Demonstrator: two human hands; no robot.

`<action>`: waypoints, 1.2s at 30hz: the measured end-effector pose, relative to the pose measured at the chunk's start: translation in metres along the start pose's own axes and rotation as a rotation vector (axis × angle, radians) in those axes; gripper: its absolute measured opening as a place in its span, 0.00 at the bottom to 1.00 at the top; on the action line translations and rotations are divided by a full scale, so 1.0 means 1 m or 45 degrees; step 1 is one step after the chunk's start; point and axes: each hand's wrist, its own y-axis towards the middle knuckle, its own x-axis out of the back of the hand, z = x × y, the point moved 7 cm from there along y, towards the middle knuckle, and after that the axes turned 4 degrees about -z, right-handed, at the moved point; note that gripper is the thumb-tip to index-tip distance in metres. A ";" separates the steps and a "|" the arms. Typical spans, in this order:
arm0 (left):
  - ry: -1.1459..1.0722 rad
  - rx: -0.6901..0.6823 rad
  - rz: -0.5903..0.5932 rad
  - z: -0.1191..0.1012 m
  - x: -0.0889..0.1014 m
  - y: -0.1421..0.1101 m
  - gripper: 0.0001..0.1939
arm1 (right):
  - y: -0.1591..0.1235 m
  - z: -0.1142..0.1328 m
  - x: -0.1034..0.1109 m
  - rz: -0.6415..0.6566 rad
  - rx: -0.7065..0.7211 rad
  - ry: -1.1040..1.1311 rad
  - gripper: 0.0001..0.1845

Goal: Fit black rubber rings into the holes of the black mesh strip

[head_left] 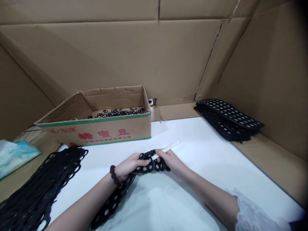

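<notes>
My left hand (131, 166) is closed on a black sheet with rows of round holes (145, 166), its thumb lying along the top. The strip hangs down from that hand toward the front of the table, passing beside my left forearm. In my right hand (168, 160) is a slim white stick-like tool (166, 149), pinched between thumb and fingers, its lower tip touching the sheet. The right fingers also bear on the sheet's right end, partly hidden behind it. What exactly the tool is, I cannot make out.
Behind stands an open cardboard box (141, 130) holding many small black rings (120, 112). Black perforated sheets (36, 183) are piled at left, near a blue-white packet (19, 155). Another stack of black holed sheets (231, 117) lies back right. Cardboard walls (115, 54) surround the white table (202, 154).
</notes>
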 end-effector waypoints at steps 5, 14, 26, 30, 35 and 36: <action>0.019 -0.058 -0.029 0.000 0.000 0.001 0.13 | -0.001 -0.001 0.000 -0.006 0.016 -0.049 0.14; 0.109 -0.126 -0.060 -0.001 -0.003 0.002 0.10 | 0.001 -0.004 0.007 0.122 -0.081 -0.123 0.13; 0.138 -0.092 0.210 -0.009 -0.010 -0.004 0.13 | 0.000 0.000 0.016 0.065 -0.171 -0.025 0.15; 0.189 -0.163 0.229 -0.016 -0.012 -0.007 0.14 | 0.000 0.017 0.022 0.044 0.073 -0.159 0.14; 0.194 -0.219 0.081 -0.018 -0.003 -0.004 0.11 | -0.005 0.018 0.025 0.077 0.092 -0.140 0.17; 0.181 -0.237 0.079 -0.018 -0.003 -0.004 0.12 | -0.006 0.016 0.022 0.113 0.055 -0.087 0.17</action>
